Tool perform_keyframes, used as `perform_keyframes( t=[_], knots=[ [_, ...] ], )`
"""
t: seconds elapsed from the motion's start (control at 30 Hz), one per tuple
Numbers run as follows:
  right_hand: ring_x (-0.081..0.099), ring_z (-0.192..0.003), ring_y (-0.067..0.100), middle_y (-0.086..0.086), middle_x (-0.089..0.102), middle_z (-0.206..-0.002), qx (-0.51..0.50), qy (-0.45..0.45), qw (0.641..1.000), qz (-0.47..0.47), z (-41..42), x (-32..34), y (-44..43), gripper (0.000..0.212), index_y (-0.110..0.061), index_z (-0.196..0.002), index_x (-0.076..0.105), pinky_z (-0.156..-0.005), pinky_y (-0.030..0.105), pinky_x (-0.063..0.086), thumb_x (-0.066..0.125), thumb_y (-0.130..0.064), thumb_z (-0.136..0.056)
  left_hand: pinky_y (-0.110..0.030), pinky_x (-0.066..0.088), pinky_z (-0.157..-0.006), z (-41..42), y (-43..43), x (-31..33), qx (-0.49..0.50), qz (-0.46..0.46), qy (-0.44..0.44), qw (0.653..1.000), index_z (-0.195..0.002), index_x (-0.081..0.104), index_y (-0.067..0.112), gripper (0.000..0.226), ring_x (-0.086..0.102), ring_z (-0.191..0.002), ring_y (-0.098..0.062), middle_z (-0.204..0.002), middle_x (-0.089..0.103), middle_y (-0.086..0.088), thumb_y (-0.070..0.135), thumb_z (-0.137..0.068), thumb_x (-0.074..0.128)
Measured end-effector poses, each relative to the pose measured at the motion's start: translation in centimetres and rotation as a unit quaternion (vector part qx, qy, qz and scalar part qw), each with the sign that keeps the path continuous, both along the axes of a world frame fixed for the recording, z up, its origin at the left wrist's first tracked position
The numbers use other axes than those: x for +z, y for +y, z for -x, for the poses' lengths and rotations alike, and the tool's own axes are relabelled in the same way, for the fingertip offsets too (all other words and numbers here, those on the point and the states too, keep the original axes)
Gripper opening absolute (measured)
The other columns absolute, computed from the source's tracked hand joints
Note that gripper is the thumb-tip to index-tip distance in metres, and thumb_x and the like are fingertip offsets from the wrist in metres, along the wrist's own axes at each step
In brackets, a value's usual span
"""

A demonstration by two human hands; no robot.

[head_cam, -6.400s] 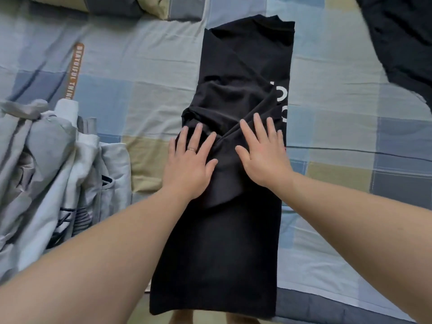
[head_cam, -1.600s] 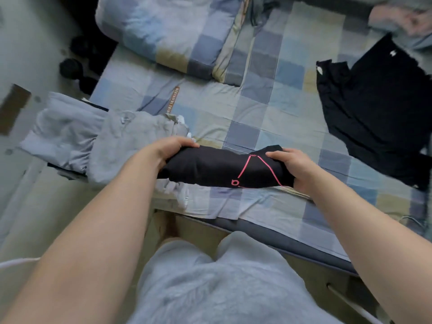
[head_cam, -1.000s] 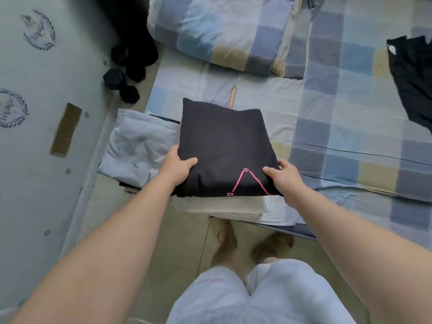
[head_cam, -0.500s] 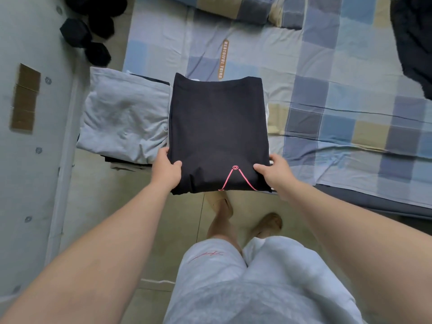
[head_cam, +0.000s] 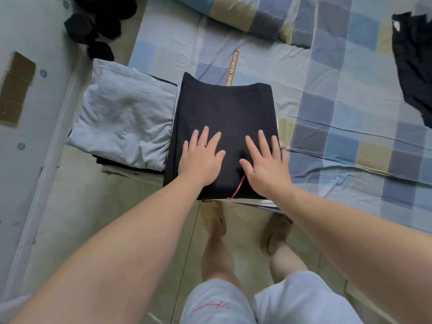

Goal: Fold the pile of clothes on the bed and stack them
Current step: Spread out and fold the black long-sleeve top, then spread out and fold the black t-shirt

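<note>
Both hands lie flat, fingers spread, gripping nothing: the left hand (head_cam: 201, 160) and right hand (head_cam: 266, 163) press on one folded black garment with a thin pink line (head_cam: 224, 118). It tops a stack at the checked blue bedsheet's (head_cam: 339, 118) near edge. Beside it lies one folded grey garment (head_cam: 124, 120); one unfolded black garment (head_cam: 413, 64) lies far right.

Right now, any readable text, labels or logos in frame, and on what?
"BEAUTIFUL THIN" (blurred, spelling unsure): orange strip label on the checked blue bedsheet; its end is hidden by the folded black garment.
Pink script on the light grey shorts: too blurred to read.
Pink lines on the folded garment: graphic, no letters.
</note>
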State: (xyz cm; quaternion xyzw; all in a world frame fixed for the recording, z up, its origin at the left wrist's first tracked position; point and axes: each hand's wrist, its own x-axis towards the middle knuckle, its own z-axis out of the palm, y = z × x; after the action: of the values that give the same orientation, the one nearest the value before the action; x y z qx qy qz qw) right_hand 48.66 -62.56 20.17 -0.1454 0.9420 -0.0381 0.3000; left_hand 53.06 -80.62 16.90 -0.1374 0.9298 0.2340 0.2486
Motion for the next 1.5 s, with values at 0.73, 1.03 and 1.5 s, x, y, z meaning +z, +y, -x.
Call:
perform_keyframes(
  t=[0.73,1.03,1.5],
  knots=[
    [0.016,-0.153,0.022,-0.005,0.019,-0.167,-0.092,-0.101,0.987,0.081,-0.3,12.2,19.8,0.062,-0.034,-0.159,0.02,-0.122,0.048,0.021,0.038,-0.054,-0.103,-0.048,0.008,-0.125,-2.8,16.3,12.1,-0.045,0.0,-0.042,0.998,-0.161,0.002,0.035,0.063,-0.005,-0.156,-0.025,-0.169,-0.004,0.0,0.054,-0.105,0.026],
    [0.008,-0.155,0.019,-0.011,0.011,-0.168,-0.174,0.018,0.982,0.076,-3.1,20.5,46.3,0.061,-0.037,-0.159,0.014,-0.122,0.049,0.017,0.034,-0.055,-0.104,-0.05,0.006,-0.124,2.0,40.5,20.3,-0.107,-0.025,0.075,0.991,-0.16,0.007,0.038,0.066,-0.007,-0.155,-0.026,-0.17,-0.003,0.0,0.058,-0.103,0.032],
    [0.005,-0.155,0.015,-0.014,0.01,-0.167,-0.283,0.028,0.951,0.121,2.4,24.6,67.9,0.061,-0.038,-0.16,0.012,-0.121,0.043,0.015,0.033,-0.054,-0.105,-0.05,0.009,-0.125,13.5,62.5,24.6,-0.202,-0.037,0.107,0.973,-0.16,0.006,0.039,0.065,-0.004,-0.155,-0.027,-0.17,-0.002,0.0,0.06,-0.103,0.03]
  ],
)
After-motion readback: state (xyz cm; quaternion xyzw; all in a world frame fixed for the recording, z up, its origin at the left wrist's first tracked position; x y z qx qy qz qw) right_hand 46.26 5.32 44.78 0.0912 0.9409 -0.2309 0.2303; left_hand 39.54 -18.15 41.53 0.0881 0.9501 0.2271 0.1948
